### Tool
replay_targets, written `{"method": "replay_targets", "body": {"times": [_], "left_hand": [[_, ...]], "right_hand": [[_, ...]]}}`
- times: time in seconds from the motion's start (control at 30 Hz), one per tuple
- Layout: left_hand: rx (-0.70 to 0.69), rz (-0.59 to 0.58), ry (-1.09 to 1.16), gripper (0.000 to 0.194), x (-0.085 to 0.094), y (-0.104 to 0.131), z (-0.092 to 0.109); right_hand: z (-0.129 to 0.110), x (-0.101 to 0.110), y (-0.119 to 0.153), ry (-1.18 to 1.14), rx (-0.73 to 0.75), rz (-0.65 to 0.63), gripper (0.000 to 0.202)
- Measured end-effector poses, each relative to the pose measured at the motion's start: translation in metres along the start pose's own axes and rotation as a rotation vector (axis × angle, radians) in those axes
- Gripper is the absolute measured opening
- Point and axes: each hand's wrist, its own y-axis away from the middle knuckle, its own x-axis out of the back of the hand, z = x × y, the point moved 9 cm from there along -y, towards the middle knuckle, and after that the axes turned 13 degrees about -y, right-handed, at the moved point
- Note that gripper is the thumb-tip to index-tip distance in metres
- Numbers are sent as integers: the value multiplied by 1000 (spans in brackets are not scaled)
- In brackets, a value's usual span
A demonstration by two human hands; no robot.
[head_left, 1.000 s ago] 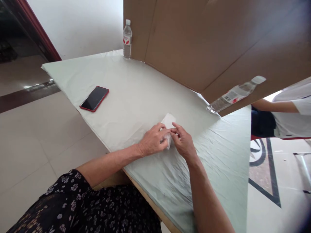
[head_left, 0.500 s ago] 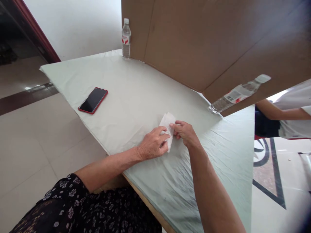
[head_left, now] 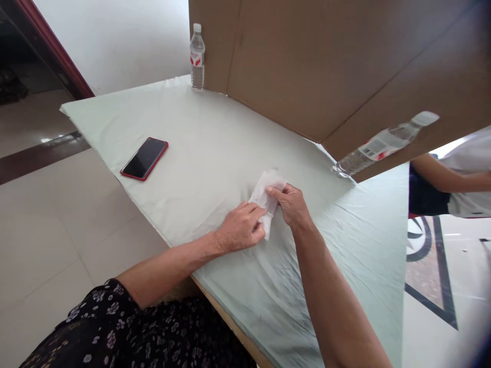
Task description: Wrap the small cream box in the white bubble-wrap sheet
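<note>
A white tissue (head_left: 264, 197) lies partly lifted above the pale green cloth of the table (head_left: 199, 153). My right hand (head_left: 293, 204) pinches the tissue's right side between thumb and fingers. On the tissue's lower left part rest the curled fingers of my left hand (head_left: 243, 225), pressed together against it. Both hands are close together near the table's front edge.
A black phone with a red case (head_left: 144, 158) lies at the left. One water bottle (head_left: 197, 59) stands at the back, and another (head_left: 383, 145) is at the right, both against a brown cardboard panel (head_left: 287, 66). Beyond the right edge a person's arm (head_left: 441, 176) shows.
My right hand has raised the upper right part of the tissue, which now spreads wider. My left hand's fingers have closed more on its lower left part.
</note>
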Motion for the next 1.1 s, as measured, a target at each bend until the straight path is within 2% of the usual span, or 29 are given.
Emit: {"method": "replay_targets", "body": {"times": [0.13, 0.23, 0.33, 0.4, 0.47, 0.57, 0.63, 0.73, 0.83, 0.93, 1.0, 1.1], "left_hand": [[75, 24, 51, 29, 2, 2, -5], [186, 125, 78, 45, 11, 5, -16], [253, 183, 117, 65, 13, 6, -27], [254, 153, 150, 68, 9, 4, -31], [236, 92, 189, 56, 4, 2, -32], [193, 11, 262, 27, 1, -1, -31], [148, -44, 313, 19, 2, -2, -31], [29, -127, 371, 21, 5, -1, -30], [-102, -168, 369, 42, 6, 4, -29], [-132, -128, 356, 56, 5, 7, -29], [-100, -87, 393, 50, 6, 5, -29], [28, -63, 524, 36, 6, 1, -34]], "right_hand": [[-24, -9, 22, -72, 112, -67, 25], [-43, -16, 50, 40, 233, -125, 17], [-46, -21, 80, 208, 301, -144, 13], [-40, -23, 97, 270, 335, -155, 10], [-34, -23, 110, 285, 389, -163, 11], [-25, -21, 124, 329, 472, -191, 20], [-21, -22, 131, 388, 555, -219, 24], [-19, -25, 143, 483, 746, -235, 32], [-14, -28, 149, 565, 865, -235, 35], [-12, -26, 144, 577, 866, -231, 36], [-15, -22, 135, 533, 801, -220, 35], [-21, -13, 116, 385, 613, -195, 22]]}}
